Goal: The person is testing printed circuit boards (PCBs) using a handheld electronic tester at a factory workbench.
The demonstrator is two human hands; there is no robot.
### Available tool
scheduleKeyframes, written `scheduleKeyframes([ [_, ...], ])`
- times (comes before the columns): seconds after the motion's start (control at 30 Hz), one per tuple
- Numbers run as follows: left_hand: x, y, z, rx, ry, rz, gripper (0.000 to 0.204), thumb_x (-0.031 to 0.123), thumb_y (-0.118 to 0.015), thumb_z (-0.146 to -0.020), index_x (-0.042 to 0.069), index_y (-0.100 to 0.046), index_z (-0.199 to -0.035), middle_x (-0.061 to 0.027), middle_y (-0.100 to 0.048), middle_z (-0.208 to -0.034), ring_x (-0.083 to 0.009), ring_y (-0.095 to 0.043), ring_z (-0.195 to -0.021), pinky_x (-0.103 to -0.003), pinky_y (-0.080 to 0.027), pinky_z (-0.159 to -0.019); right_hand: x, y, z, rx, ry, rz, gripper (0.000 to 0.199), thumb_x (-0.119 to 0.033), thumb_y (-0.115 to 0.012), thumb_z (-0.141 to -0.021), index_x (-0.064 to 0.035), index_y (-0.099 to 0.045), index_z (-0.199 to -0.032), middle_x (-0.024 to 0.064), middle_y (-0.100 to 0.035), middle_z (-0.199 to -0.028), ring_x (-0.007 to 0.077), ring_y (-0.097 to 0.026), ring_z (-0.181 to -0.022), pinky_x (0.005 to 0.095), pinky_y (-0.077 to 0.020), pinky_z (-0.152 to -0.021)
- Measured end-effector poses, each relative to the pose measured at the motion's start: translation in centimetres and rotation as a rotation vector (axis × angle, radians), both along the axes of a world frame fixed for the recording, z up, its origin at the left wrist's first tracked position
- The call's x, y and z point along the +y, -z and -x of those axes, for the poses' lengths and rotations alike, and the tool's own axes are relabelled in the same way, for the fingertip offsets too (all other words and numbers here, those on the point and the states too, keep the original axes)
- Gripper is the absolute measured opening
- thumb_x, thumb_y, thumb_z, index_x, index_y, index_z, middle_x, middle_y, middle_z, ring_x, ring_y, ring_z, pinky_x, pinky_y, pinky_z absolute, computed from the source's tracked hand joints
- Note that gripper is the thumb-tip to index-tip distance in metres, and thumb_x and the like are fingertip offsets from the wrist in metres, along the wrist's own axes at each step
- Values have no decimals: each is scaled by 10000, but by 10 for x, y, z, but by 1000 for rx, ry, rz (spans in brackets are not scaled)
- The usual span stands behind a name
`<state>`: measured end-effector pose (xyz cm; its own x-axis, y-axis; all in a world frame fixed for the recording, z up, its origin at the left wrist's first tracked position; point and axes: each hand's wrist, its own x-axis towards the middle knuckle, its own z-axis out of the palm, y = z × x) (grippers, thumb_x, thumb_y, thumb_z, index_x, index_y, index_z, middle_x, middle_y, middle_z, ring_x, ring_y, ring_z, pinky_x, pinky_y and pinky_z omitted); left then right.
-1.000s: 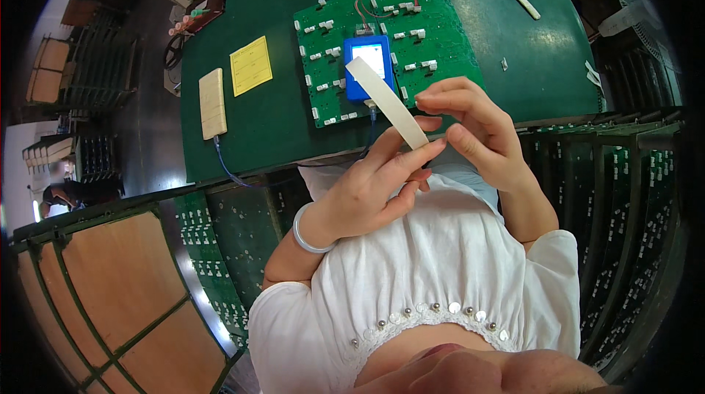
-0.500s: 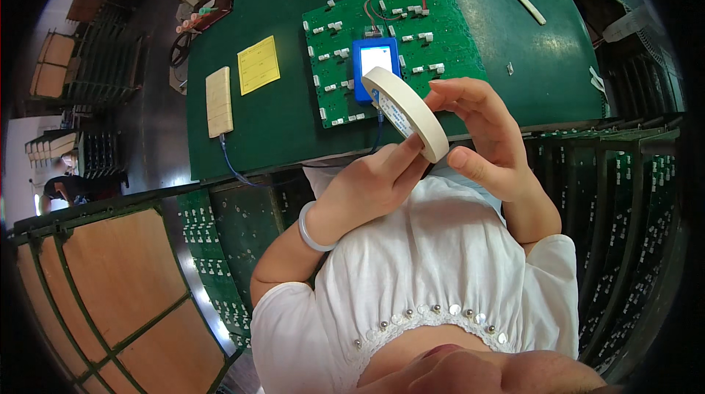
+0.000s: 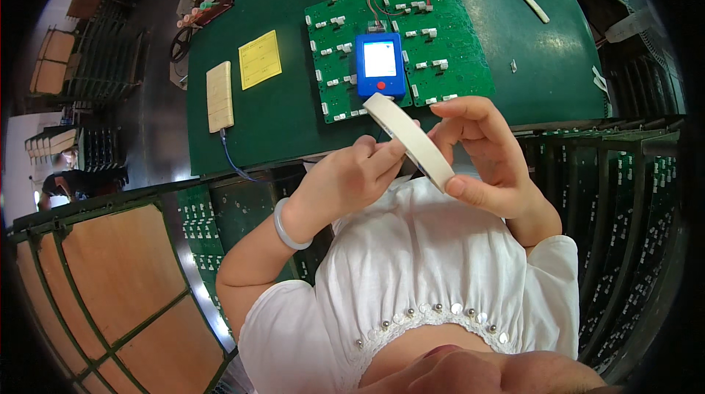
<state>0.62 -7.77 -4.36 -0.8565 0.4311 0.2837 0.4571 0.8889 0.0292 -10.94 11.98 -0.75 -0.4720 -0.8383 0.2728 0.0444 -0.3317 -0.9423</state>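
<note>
Cream-coloured, the tape roll (image 3: 420,147) tilts at five o'clock from the blue device (image 3: 380,63), the right hand (image 3: 486,152) keeping its grip clamped on it, thumb against the near end. The left hand (image 3: 349,177) touches its nine o'clock side (thumb hidden, so whether that grip is clamped I cannot tell).

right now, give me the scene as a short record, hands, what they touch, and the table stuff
left hand: fingers curled against the left side of the masking tape roll
right hand: thumb touching the roll's lower end
roll: cream, tilted, seen nearly edge-on
handheld device: blue, screen lit, lying on green circuit boards
left of boards: yellow paper slip; cream rectangular block with blue cable
surface: green tabletop
</note>
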Motion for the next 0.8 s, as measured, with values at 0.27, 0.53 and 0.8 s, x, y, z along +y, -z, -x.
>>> scheduleKeyframes([
  [0.27, 0, -26, 2, 20, -59, -63, 533, 42, -594, -740, 4, -521, -1266, 6, -528, -935, -133, -411, -577, -211, -458, -439, 3, 5, -3, 36, -27, -33, 672, -165, -671, -699, 14, -372, -1273, 42, -525, -816, 142, -523, -808, 349, -361, -954],
  [0.53, -1, -18, -5, -247, -82, -140, 382, 34, -566, -753, -29, -582, -1129, -76, -558, -1003, -158, -548, -644, -252, -502, -536, -3, 9, -1, -190, -38, 126, 624, -89, -651, -733, 18, -383, -1286, 42, -494, -945, 133, -487, -860, 276, -370, -828],
  [0.8, 20, -32, 4, -271, 159, -757, 538, -143, -535, -676, 11, -582, -1190, -158, -418, -1241, -243, -622, -854, -323, -512, -789, -18, 17, 14, -27, 122, 230, 539, -42, -603, -820, 1, -378, -1307, 82, -516, -1122, 171, -497, -1072, 332, -378, -957],
])
